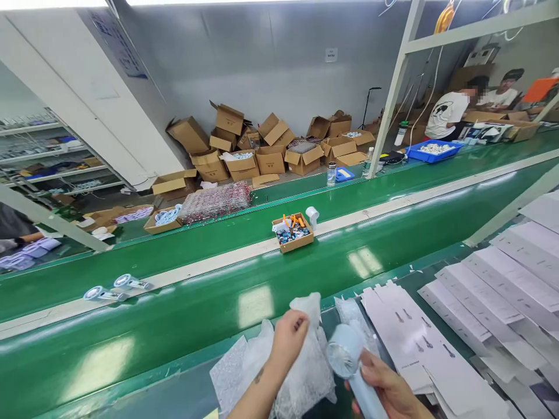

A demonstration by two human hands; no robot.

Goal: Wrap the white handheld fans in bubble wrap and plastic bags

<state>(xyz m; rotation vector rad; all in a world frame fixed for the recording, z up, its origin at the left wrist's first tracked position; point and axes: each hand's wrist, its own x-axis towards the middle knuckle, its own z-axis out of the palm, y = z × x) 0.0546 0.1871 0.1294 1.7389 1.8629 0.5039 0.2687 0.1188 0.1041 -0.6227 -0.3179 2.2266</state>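
Note:
My right hand (386,381) is wrapped round the handle of a light-blue handheld fan (345,352), its round head tilted up and to the left. Just left of the fan, my left hand (289,342) has its fingers closed on a translucent bubble-wrap bag (305,372), whose upper edge sticks up past the fingertips. More bubble wrap (229,364) lies under and beside my left forearm. Behind the fan, another piece of clear wrap (351,314) rests near the printed sheets. The fan and the bag are apart.
Printed flat boxes (419,349) and stacked sheets (502,291) lie at right. Across the green conveyor (196,314) stand a small parts carton (297,241), a white fan (312,215) and two blue fans (102,294). Cardboard cartons (271,160) and co-workers (448,113) are farther back.

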